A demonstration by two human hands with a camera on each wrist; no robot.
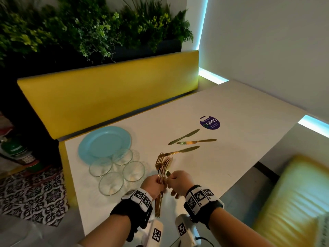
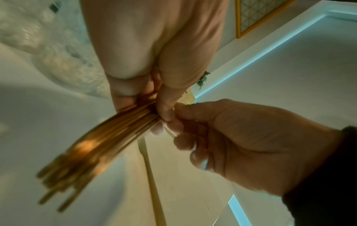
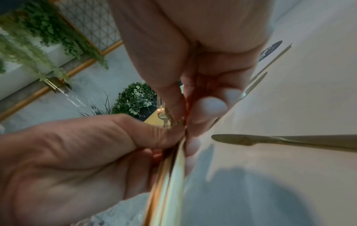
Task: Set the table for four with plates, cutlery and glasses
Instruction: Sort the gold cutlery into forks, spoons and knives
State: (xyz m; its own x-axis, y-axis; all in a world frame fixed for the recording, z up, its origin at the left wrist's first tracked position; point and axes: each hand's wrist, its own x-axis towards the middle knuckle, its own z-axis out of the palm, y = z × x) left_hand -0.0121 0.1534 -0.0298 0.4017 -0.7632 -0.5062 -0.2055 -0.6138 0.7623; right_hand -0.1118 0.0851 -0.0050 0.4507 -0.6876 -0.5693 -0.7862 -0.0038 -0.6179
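Gold metal cutlery bundle (image 1: pixel 161 172) is gripped upright in the curled fingers of the left hand (image 1: pixel 154 186); one piece of it is pinched by the right hand (image 1: pixel 179 183). Beyond, four clear glasses (image 1: pixel 116 169) and stacked turquoise plates (image 1: pixel 105 143) are set on the white table (image 1: pixel 231 139), with three gold knives (image 1: pixel 188 141) laid farther right.

A restaurant or café booth — yellow padded bench (image 1: pixel 106 97), white table (image 1: pixel 231 113) with branded sticker (image 1: pixel 210 122), planted wall (image 1: pixel 89 27).
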